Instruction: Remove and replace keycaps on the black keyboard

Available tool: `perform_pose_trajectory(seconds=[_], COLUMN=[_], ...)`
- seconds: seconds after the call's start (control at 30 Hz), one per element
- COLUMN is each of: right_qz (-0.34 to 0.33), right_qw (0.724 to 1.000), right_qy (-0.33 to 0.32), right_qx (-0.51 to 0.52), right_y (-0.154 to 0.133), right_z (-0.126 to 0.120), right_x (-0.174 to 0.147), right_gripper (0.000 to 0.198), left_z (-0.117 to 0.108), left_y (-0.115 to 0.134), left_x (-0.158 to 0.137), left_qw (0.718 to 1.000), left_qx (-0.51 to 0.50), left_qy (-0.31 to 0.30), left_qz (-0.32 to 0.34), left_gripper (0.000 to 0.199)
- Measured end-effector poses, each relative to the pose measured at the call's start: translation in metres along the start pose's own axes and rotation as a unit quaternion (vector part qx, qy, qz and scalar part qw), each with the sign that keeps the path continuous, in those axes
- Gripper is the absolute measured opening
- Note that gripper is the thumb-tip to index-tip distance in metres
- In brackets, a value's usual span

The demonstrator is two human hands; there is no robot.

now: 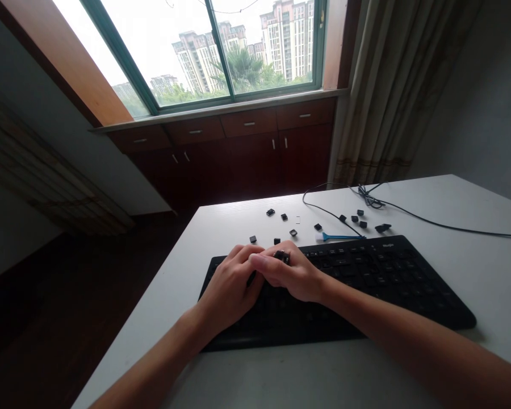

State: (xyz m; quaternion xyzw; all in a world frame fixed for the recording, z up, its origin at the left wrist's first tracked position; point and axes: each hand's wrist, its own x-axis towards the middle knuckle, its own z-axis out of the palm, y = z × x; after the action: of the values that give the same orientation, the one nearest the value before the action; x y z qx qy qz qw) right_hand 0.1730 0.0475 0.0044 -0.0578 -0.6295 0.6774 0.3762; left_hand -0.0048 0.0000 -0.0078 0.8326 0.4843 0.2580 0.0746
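A black keyboard (pixel 366 284) lies on the white table, with both hands over its left part. My right hand (pixel 296 272) is closed, and a small black keycap (pixel 282 257) shows between its thumb and curled fingers; there may be more than one. My left hand (pixel 236 278) touches the right hand's fingertips with its own fingers bent and closed. Whatever the left fingers hold is hidden. Just beyond the hands sit a loose keycap (pixel 252 239) and another keycap (pixel 277 241) near the keyboard's back edge.
Several more keycaps are scattered behind the keyboard, including a larger black key (pixel 382 228). A blue brush (pixel 338 237) with pale bristles lies along the keyboard's back edge. The black cable (pixel 426 215) runs across the white table (pixel 166 284). Cabinets (pixel 247 153) stand beneath the window.
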Motion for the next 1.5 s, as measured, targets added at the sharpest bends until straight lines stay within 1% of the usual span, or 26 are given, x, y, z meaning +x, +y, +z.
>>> perform_pose_trajectory(seconds=[0.2, 0.27, 0.37, 0.43, 0.5, 0.53, 0.57, 0.6, 0.63, 0.7, 0.77, 0.8, 0.83, 0.87, 0.97, 1.03, 1.1, 1.2, 1.27, 1.3, 1.4, 1.5], right_qz=[0.017, 0.021, 0.017, -0.004, 0.003, 0.011, 0.020, 0.039, 0.063, 0.108, 0.134, 0.140, 0.144, 0.148, 0.157, 0.160, 0.160, 0.152, 0.132, 0.119, 0.100, 0.091], right_qw=[1.000, 0.999, 0.995, 0.990, 0.979, 0.967, 0.948, 0.923, 0.895, 0.827, 0.764, 0.741, 0.727, 0.721, 0.713, 0.712, 0.713, 0.723, 0.753, 0.755, 0.752, 0.741], right_qy=[-0.002, -0.017, -0.023, 0.028, 0.132, 0.170, 0.195, 0.205, 0.201, 0.155, 0.093, 0.068, 0.051, 0.040, 0.025, 0.023, 0.029, 0.072, 0.124, 0.135, 0.140, 0.196], right_qx=[-0.021, -0.036, -0.098, -0.140, -0.154, -0.192, -0.252, -0.323, -0.392, -0.529, -0.625, -0.653, -0.670, -0.676, -0.683, -0.683, -0.682, -0.670, -0.633, -0.630, -0.636, -0.635], right_y=[0.000, -0.006, -0.026, -0.041, -0.054, -0.057, -0.059, -0.058, -0.056, -0.048, -0.039, -0.035, -0.031, -0.028, -0.023, -0.026, -0.037, -0.066, -0.086, -0.094, -0.108, -0.108], right_z=[0.001, 0.000, -0.009, -0.022, -0.039, -0.049, -0.059, -0.068, -0.076, -0.088, -0.095, -0.096, -0.096, -0.096, -0.094, -0.094, -0.097, -0.105, -0.114, -0.120, -0.141, -0.157], right_x=[-0.001, 0.001, 0.007, 0.011, 0.013, 0.013, 0.012, 0.010, 0.008, 0.004, 0.001, 0.000, -0.001, -0.001, 0.001, 0.003, 0.004, -0.004, -0.019, -0.030, -0.069, -0.103], right_gripper=[0.051, 0.053, 0.053, 0.053, 0.050, 0.045, 0.041, 0.037, 0.034, 0.032, 0.035, 0.036, 0.036, 0.036, 0.029, 0.024, 0.023, 0.029, 0.032, 0.034, 0.037, 0.037], left_z=[-0.001, -0.001, -0.002, -0.002, -0.002, -0.002, -0.001, -0.001, -0.001, 0.000, 0.000, 0.000, 0.000, 0.000, 0.000, 0.000, 0.000, 0.000, 0.000, 0.000, 0.000, -0.001], left_y=[0.000, 0.000, 0.002, 0.003, 0.004, 0.004, 0.004, 0.004, 0.004, 0.003, 0.003, 0.003, 0.003, 0.003, 0.003, 0.003, 0.002, 0.000, -0.001, -0.001, -0.002, 0.002], left_x=[-0.001, -0.001, -0.001, 0.000, 0.001, 0.002, 0.002, 0.002, 0.002, 0.002, 0.002, 0.002, 0.002, 0.002, 0.002, 0.003, 0.002, 0.002, 0.001, 0.001, 0.001, 0.002], left_qw=[1.000, 1.000, 1.000, 1.000, 1.000, 1.000, 1.000, 1.000, 1.000, 1.000, 1.000, 1.000, 1.000, 1.000, 1.000, 1.000, 1.000, 1.000, 0.999, 0.999, 0.998, 0.995], left_qx=[0.003, 0.005, 0.010, 0.011, 0.007, 0.004, 0.001, -0.001, -0.001, 0.002, 0.006, 0.006, 0.006, 0.006, 0.008, 0.011, 0.014, 0.018, 0.020, 0.021, 0.028, 0.044], left_qy=[0.000, 0.003, 0.011, 0.014, 0.014, 0.014, 0.015, 0.016, 0.017, 0.018, 0.019, 0.018, 0.016, 0.015, 0.013, 0.014, 0.012, 0.009, 0.009, 0.012, 0.026, 0.046], left_qz=[0.003, 0.005, 0.013, 0.015, 0.013, 0.012, 0.012, 0.012, 0.012, 0.012, 0.012, 0.012, 0.014, 0.015, 0.018, 0.019, 0.019, 0.021, 0.026, 0.031, 0.057, 0.083], left_gripper=[0.030, 0.030, 0.028, 0.026, 0.026, 0.025, 0.025, 0.025, 0.025, 0.025, 0.025, 0.025, 0.025, 0.025, 0.025, 0.024, 0.024, 0.024, 0.024, 0.025, 0.026, 0.028])
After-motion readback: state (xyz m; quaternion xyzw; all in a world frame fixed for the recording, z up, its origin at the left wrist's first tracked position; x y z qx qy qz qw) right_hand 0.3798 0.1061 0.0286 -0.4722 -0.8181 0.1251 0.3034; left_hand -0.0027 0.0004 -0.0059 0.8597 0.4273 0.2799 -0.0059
